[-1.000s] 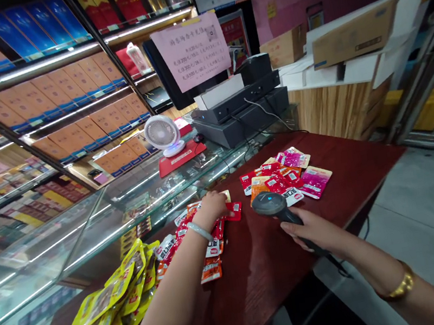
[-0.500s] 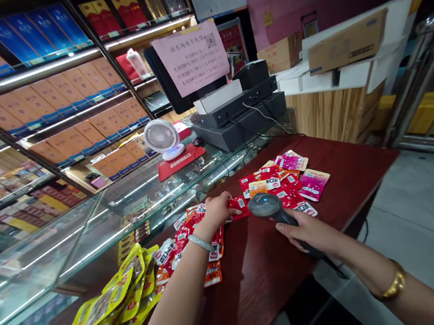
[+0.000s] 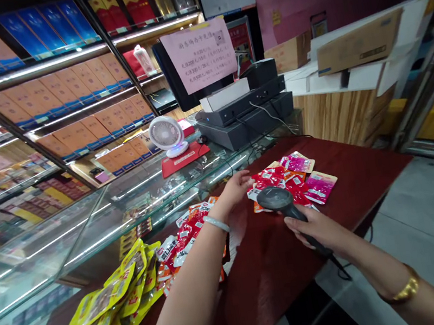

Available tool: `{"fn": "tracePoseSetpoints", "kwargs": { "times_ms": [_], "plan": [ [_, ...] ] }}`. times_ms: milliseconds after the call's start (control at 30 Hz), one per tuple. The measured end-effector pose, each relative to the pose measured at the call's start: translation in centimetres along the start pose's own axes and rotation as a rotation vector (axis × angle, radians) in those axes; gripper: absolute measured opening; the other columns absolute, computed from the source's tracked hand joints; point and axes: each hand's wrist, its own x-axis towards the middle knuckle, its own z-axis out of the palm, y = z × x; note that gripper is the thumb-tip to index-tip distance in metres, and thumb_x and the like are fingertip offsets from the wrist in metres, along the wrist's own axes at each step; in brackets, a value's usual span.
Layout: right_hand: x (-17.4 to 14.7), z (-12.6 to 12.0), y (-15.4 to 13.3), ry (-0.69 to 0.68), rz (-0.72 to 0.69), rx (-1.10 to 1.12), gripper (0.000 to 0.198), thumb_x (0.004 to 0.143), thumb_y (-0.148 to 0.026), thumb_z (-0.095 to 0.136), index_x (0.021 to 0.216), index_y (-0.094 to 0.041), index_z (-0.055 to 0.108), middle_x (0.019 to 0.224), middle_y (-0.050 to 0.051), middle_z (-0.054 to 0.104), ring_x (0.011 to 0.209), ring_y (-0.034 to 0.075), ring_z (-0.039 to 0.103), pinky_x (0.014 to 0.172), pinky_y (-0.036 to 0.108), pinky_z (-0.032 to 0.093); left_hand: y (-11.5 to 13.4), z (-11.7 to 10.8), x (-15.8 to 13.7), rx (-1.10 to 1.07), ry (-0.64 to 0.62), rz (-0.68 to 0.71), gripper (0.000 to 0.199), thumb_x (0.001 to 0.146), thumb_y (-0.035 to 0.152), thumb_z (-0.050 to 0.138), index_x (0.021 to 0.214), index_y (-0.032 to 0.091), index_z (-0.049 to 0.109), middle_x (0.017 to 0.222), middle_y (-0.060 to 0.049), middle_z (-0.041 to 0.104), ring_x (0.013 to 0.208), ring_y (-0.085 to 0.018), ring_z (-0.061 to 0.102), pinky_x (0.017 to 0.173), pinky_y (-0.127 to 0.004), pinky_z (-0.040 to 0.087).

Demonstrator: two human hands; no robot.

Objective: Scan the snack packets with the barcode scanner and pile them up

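Note:
My right hand [image 3: 317,228] is wrapped round the handle of a dark grey barcode scanner [image 3: 274,198], whose head points left over the table. My left hand [image 3: 238,186] reaches out to the left edge of a pile of small red snack packets [image 3: 271,177]. Its fingers are stretched out, and I see nothing held in them. Pink-and-cream packets [image 3: 321,186] lie at that pile's right side. Under and beside my left forearm is another pile of red, white and orange snack packets [image 3: 185,236]. Large yellow snack bags [image 3: 111,300] are heaped nearer to me on the left.
The dark red tabletop [image 3: 254,266] adjoins a glass display counter [image 3: 132,198]. A white fan [image 3: 166,135], a dark cash drawer [image 3: 237,131] and a monitor with a pink notice [image 3: 200,58] stand on the counter. The scanner's cable [image 3: 340,266] hangs past the table edge.
My left hand has moved right, from the left pile to the right pile, and let go of a red packet. The scanner stays in my right hand. The view has shifted slightly.

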Motion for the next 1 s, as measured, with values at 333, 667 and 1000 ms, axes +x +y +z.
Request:
{"fn": "tracePoseSetpoints", "kwargs": {
  "times_ms": [333,667,1000],
  "plan": [
    [0.4,0.2,0.7,-0.049,0.051,-0.014,0.048,0.081,-0.061,0.066,0.102,-0.022,0.047,0.051,-0.012,0.046,0.036,0.007,0.04,0.035,0.017,0.03,-2.3,-7.5,-2.8,1.104,-0.129,-0.314,0.061,0.059,0.032,0.084,0.117,0.023,0.067,0.121,-0.017,0.065,0.117,-0.036,0.058,0.096,-0.043,0.046],
    [0.8,0.3,0.5,-0.049,0.021,-0.005,0.048,0.081,-0.061,0.067,0.102,-0.022,0.049,0.048,-0.012,0.045,0.037,0.007,0.039,0.035,0.016,0.031,-1.9,-5.0,-2.8,0.693,-0.015,-0.148,0.044,0.075,0.041,0.074,0.11,0.021,0.056,0.104,-0.005,0.069,0.09,-0.02,0.065,0.075,-0.027,0.046],
    [0.8,0.5,-0.9,-0.024,-0.017,0.044,0.046,0.083,-0.059,0.066,0.103,-0.022,0.049,0.05,-0.012,0.045,0.037,0.007,0.038,0.036,0.017,0.031,-1.7,-1.8,-2.5,0.605,-0.017,0.096,0.033,0.071,0.034,0.075,0.094,0.019,0.057,0.091,-0.004,0.066,0.076,-0.018,0.06,0.064,-0.027,0.042]
  ]
}}
